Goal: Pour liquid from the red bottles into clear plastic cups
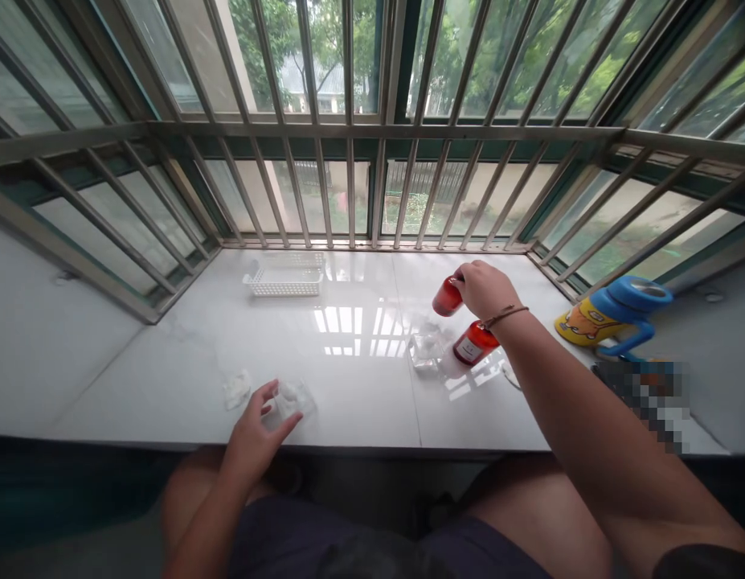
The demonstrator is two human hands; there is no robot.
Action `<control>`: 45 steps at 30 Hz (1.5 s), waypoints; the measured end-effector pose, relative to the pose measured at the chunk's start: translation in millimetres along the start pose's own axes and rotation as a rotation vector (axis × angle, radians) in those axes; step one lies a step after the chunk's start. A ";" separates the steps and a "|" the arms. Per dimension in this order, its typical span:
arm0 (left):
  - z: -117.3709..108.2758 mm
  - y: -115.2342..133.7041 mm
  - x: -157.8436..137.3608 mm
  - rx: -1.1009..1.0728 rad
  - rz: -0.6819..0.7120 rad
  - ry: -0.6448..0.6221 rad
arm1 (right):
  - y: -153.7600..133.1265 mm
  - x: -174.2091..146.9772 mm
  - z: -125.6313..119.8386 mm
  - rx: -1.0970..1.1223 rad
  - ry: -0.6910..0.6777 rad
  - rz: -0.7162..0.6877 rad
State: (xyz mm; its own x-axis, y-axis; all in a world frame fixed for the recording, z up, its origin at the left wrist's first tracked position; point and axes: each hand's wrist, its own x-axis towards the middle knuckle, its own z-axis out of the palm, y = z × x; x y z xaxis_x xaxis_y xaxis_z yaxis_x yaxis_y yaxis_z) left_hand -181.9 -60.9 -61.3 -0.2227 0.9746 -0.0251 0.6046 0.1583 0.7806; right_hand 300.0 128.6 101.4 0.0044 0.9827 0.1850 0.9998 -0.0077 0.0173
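My left hand [259, 428] is at the front edge of the white counter, thumb and fingers closed around the near side of a small clear plastic box [293, 400]. Left of that box lies a crumpled whitish wrapper or tissue [236, 389]. Farther back and to the right, my right hand [485, 289] grips a red bottle [447, 299] by its top end, the bottle slightly tilted. Under my right wrist another red bottle [473, 346] with a white label stands on the counter. Beside it sits a second clear plastic piece [425, 351], its shape hard to make out.
A white perforated basket [286, 288] stands at the back left. On the right is a blue and yellow flask [613, 310] with a handle, near a blurred-out dark object [643, 394]. Metal window bars [381, 185] rise behind the counter [360, 402].
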 end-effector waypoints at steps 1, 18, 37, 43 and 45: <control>1.5 1.4 1.4 -0.003 0.014 -0.007 | -4.4 -4.5 -9.3 0.018 0.039 -0.023; 63.8 89.4 -65.0 0.000 0.585 -0.019 | -107.6 -163.9 -6.1 0.396 -0.018 -0.471; 161.1 144.7 -34.6 -0.388 0.373 -0.184 | -141.2 -216.2 60.6 0.892 0.350 -0.056; 162.0 142.5 -33.2 -0.365 0.366 -0.178 | -131.2 -216.1 63.0 1.051 0.268 -0.039; 162.0 142.1 -33.3 -0.360 0.356 -0.177 | -124.1 -216.4 66.1 1.096 0.204 -0.045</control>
State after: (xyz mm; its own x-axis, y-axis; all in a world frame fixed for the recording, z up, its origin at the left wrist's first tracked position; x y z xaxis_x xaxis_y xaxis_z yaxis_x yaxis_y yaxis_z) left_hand 35.3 -45.2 -50.7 0.0994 0.9748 0.1997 0.3122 -0.2211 0.9239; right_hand 176.2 -70.9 -5.7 0.0649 0.9285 0.3656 0.4752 0.2934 -0.8295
